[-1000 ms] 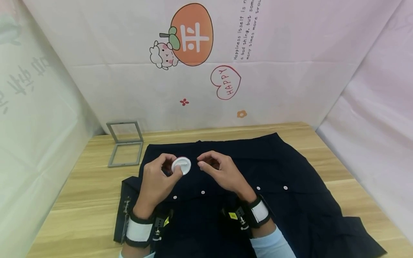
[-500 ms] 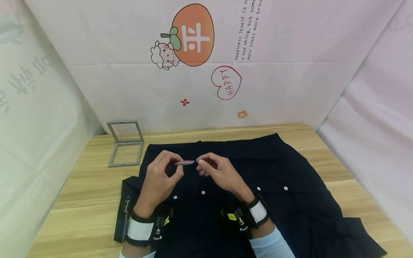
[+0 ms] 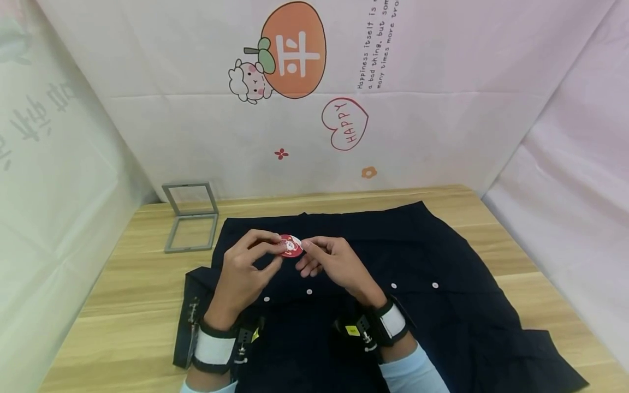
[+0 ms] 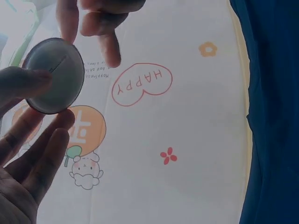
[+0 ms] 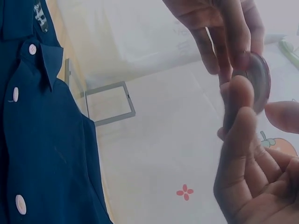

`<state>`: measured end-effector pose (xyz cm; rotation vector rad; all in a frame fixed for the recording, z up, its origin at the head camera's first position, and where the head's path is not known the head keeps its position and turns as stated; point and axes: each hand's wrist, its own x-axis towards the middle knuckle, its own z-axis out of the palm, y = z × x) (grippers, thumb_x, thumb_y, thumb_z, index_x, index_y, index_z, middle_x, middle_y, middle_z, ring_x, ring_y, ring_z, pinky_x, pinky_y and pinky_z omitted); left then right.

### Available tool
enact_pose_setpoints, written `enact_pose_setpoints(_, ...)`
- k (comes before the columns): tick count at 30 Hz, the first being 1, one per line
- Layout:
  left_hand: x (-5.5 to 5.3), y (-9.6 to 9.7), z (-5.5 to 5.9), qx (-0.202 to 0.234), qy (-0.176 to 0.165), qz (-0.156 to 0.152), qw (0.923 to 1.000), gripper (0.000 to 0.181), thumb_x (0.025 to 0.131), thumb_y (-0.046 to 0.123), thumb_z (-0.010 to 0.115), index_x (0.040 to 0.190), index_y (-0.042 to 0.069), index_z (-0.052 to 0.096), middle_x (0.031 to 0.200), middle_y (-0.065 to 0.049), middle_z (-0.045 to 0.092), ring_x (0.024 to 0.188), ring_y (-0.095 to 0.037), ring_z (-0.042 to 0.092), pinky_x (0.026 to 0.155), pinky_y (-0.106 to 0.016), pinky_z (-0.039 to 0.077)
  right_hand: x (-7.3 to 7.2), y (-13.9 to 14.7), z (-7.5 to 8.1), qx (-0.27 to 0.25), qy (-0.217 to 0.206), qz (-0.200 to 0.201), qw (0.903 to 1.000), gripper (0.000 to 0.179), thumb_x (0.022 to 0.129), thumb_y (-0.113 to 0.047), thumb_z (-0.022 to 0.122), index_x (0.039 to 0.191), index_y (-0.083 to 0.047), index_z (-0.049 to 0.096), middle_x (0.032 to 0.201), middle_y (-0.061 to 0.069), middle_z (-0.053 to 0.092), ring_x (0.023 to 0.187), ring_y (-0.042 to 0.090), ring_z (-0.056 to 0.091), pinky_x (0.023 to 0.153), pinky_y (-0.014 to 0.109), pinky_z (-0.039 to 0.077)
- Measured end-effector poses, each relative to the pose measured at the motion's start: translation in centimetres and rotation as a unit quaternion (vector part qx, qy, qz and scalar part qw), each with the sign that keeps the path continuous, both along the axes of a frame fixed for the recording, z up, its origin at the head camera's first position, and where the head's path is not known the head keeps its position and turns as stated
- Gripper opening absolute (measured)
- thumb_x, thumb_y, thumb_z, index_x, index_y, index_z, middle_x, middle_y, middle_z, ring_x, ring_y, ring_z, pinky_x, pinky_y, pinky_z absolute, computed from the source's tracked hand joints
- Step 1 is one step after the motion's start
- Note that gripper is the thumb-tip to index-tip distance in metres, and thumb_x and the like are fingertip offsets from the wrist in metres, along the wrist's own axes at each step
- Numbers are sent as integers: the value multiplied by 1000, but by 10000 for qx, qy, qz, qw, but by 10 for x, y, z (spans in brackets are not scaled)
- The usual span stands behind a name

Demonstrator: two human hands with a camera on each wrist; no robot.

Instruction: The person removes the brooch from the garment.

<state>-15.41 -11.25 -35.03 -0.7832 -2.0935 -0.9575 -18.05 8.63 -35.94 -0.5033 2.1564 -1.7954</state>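
A small round button badge [image 3: 292,246] is held between both hands in the head view, its red printed face with a white figure turned up. My left hand [image 3: 248,275] pinches it at the left edge, and in the left wrist view the thumb lies on its pale back, where a thin pin [image 4: 59,64] shows. My right hand [image 3: 339,267] has thumb and fingertip at the opposite rim, its other fingers curled below. Under both hands a dark navy shirt [image 3: 417,245] with white buttons lies spread on the wooden table [image 3: 118,295].
A grey hinged frame [image 3: 214,232] stands unfolded at the table's back left, beside the shirt. Printed white cloth [image 3: 417,136] hangs behind the table and at both sides. Each wrist wears a strapped camera.
The badge has turned over in my left fingers, from white back through edge-on to red face. My right thumb and fingertip have come to its right rim.
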Motion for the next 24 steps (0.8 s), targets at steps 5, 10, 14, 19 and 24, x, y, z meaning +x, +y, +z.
enact_pose_setpoints(5,0,5,-2,-74,-265,-162,9995,12,72,-2,74,82,4,73,96,-12,64,90,-19,62,70,-40,60,1,0,2,-315,103,-106,9994,38,97,-31,51,117,-1,61,83,17,71,69,19,68,60,19,57)
enact_pose_setpoints(10,1,5,-4,-240,-546,-45,9982,24,73,-2,72,96,3,69,105,-14,61,94,-21,60,72,-41,59,1,3,3,-389,247,-306,9985,37,96,-27,53,121,0,58,81,16,71,66,16,66,58,17,55)
enact_pose_setpoints(14,2,2,-2,195,-1039,298,9939,28,77,0,70,105,2,66,104,-15,63,89,-19,61,65,-41,59,1,6,3,-310,501,-477,9971,37,95,-28,55,120,-2,58,80,19,71,65,17,66,57,19,55)
enact_pose_setpoints(19,4,7,1,1018,-2359,477,9652,22,89,17,63,106,3,66,94,-13,71,78,-16,65,63,-41,59,1,7,4,-322,726,-627,9949,34,95,-27,55,120,-4,58,82,24,70,64,19,67,59,27,57)
enact_pose_setpoints(24,5,15,2,1577,-3289,330,9305,28,95,25,56,108,2,66,91,-18,71,73,-18,67,65,-33,60,0,7,2,-200,868,-569,9944,34,95,-26,54,121,-4,57,82,25,70,65,18,67,60,22,56)
